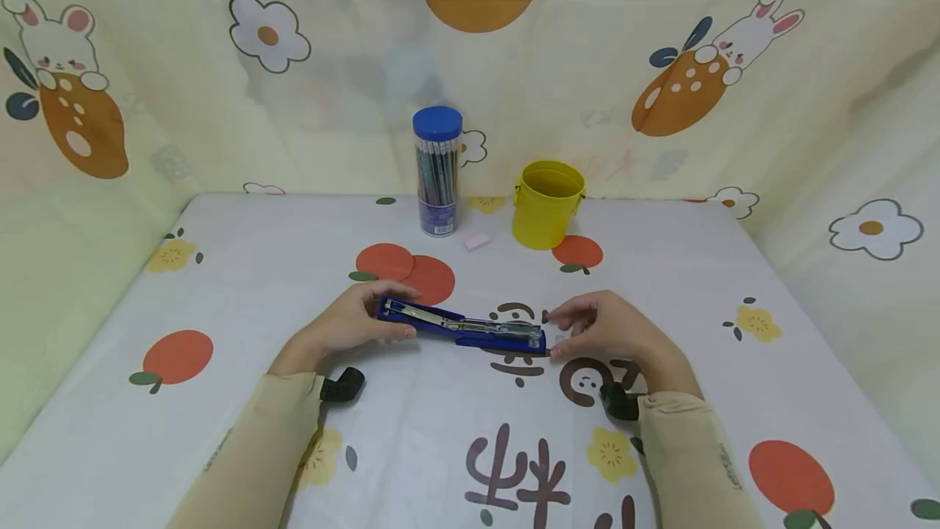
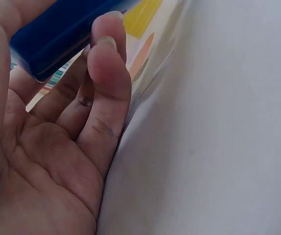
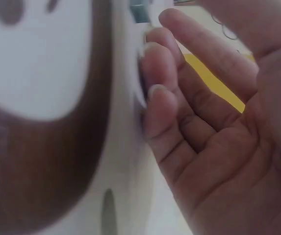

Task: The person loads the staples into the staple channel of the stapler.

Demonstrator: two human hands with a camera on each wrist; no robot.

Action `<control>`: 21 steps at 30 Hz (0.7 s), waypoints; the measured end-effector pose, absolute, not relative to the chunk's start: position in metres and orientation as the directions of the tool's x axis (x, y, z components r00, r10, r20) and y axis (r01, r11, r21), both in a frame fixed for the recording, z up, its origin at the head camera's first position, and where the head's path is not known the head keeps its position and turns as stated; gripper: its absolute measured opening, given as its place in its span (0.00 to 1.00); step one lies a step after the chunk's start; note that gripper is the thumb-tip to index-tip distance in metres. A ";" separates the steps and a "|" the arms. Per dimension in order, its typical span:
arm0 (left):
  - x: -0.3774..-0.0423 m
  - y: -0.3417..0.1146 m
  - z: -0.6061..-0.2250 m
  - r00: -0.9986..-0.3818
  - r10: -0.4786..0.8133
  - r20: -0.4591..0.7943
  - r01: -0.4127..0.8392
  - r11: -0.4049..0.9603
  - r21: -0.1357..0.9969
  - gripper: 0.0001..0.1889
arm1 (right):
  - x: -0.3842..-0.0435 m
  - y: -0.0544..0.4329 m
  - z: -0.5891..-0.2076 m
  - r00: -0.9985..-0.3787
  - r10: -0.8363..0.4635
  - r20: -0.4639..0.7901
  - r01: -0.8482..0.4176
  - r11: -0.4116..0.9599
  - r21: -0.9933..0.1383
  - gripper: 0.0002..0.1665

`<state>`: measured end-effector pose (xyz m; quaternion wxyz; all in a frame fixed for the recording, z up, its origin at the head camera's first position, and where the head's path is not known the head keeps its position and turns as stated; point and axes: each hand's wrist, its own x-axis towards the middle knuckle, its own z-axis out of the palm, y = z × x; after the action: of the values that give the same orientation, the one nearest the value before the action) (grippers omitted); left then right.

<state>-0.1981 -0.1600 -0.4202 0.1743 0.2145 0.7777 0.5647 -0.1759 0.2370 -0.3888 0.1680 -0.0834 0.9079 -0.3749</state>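
A blue stapler (image 1: 463, 330) lies unfolded lengthwise in front of me, its metal inner parts facing up. My left hand (image 1: 352, 321) grips its left end between thumb and fingers. In the left wrist view the blue end of the stapler (image 2: 57, 41) sits in that grasp, over curled fingertips (image 2: 110, 68). Just off the stapler's right end is my right hand (image 1: 617, 329), its fingers loosely bent and nothing held between them. The right wrist view shows those bent fingers (image 3: 161, 110) right at the tablecloth.
Behind the stapler stand a clear tub of pencils (image 1: 437, 174) with a blue lid and a yellow bucket (image 1: 539, 219). A small pink eraser (image 1: 476, 242) lies between them. The printed tablecloth (image 1: 242, 292) meets a patterned curtain (image 1: 352, 121) at the back.
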 end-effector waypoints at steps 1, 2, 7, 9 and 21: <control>-0.198 -0.160 -0.421 -0.847 0.532 -0.027 0.134 0.262 0.956 0.29 | -0.176 0.236 -0.389 -0.929 -0.278 -0.245 -0.023 0.703 -0.711 0.32; -0.198 -0.160 -0.421 -0.845 0.535 -0.024 0.133 0.253 0.958 0.29 | -0.176 0.236 -0.390 -0.929 -0.277 -0.247 -0.021 0.704 -0.710 0.32; -0.198 -0.161 -0.421 -0.853 0.522 -0.016 0.131 0.243 0.961 0.26 | -0.176 0.236 -0.392 -0.934 -0.259 -0.245 -0.015 0.716 -0.698 0.28; -0.199 -0.161 -0.420 -0.861 0.509 -0.020 0.124 0.248 0.961 0.25 | -0.177 0.236 -0.392 -0.936 -0.254 -0.244 -0.016 0.723 -0.691 0.26; -0.199 -0.162 -0.424 -0.866 0.499 -0.003 0.147 0.260 0.954 0.23 | -0.173 0.237 -0.392 -0.938 -0.208 -0.276 0.024 0.757 -0.653 0.17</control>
<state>-0.1986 -0.1615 -0.4245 0.1542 0.2073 0.7786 0.5718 -0.1734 0.2374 -0.3917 0.1683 -0.0500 0.9219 -0.3453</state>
